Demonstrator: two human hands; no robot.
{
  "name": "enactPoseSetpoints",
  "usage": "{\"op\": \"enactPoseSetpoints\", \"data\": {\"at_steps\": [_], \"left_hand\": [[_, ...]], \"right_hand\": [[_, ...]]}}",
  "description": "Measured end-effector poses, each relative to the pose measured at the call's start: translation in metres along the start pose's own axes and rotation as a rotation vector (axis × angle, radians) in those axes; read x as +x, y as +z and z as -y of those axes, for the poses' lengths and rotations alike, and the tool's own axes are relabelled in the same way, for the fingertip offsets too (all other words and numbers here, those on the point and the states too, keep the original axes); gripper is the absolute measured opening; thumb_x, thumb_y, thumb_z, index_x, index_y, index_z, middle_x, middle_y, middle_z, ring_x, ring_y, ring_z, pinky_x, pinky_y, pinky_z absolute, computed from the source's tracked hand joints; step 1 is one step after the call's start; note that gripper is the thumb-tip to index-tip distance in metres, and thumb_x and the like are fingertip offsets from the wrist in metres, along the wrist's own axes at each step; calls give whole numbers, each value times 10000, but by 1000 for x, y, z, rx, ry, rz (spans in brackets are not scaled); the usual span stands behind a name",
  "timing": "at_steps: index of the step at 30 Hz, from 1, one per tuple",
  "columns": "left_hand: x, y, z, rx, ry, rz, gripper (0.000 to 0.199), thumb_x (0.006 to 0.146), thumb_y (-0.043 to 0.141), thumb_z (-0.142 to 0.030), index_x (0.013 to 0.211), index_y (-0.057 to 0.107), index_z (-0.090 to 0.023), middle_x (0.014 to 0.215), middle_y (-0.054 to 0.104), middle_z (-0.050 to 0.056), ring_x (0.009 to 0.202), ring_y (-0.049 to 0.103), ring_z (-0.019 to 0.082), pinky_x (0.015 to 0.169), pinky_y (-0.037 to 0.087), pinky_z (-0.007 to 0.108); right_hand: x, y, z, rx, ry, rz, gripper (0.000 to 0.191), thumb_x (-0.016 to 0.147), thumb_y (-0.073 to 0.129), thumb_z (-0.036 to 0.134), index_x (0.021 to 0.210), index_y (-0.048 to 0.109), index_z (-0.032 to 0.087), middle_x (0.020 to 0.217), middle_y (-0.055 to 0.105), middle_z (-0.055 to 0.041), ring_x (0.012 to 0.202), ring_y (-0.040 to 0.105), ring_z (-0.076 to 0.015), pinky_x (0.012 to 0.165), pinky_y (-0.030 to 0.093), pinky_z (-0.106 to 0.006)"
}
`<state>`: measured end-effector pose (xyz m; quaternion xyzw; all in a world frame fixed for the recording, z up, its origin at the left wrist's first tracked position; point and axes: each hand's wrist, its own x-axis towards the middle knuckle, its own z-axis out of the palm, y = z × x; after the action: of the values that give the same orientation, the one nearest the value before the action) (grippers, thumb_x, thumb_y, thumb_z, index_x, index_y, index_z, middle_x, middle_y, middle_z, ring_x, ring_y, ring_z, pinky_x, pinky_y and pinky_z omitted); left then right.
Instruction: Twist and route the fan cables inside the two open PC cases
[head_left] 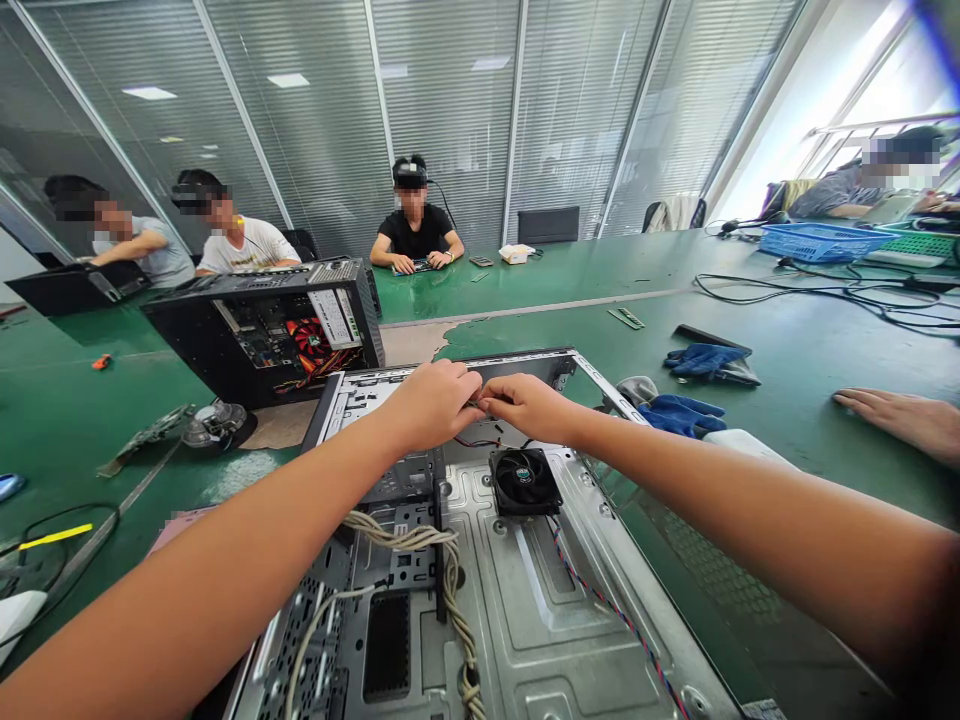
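Observation:
My left hand and my right hand meet fingertip to fingertip over the far end of an opened computer case. Both are closed in a pinch; whatever small thing lies between the fingers is too hidden to name. Thin dark and red wires show just below them. Inside the case, a black cooling fan rests on the bare metal panel below my right hand. From it a twisted red-and-blue cable runs toward me. A thick beige cable bundle lies along the drive cage.
A second opened computer case stands beyond, at the left. Blue gloves, a memory module, a blue basket and loose black cables lie on the green table. Another person's hand rests at the right; several people sit around.

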<state>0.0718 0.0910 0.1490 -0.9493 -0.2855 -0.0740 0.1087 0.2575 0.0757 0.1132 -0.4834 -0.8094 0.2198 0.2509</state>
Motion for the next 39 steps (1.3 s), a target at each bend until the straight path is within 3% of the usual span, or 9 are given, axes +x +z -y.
{"op": "enactPoseSetpoints", "data": {"at_steps": [11,23,39], "left_hand": [[2,3,4,59,12,-32,206,935,479,-313,879,628,-182,864,634,60,847,556,216,690,361,322],[2,4,3,79,-45,-27,204,926,472,-305,862,629,-191,868,613,67,847,548,219,671,349,320],[4,2,5,-99,-105,-24,200,901,502,-264,786,648,-190,815,658,44,815,561,200,688,363,315]], "right_hand": [[2,1,-4,106,-46,40,230,876,445,285,784,611,156,666,535,4,627,438,-134,600,338,-271],[2,0,-2,168,50,64,187,858,461,246,785,605,150,694,611,-28,624,506,-137,597,381,-273],[-1,-4,2,254,85,-2,170,829,510,269,717,586,166,603,536,17,515,397,-98,517,313,-254]]}}
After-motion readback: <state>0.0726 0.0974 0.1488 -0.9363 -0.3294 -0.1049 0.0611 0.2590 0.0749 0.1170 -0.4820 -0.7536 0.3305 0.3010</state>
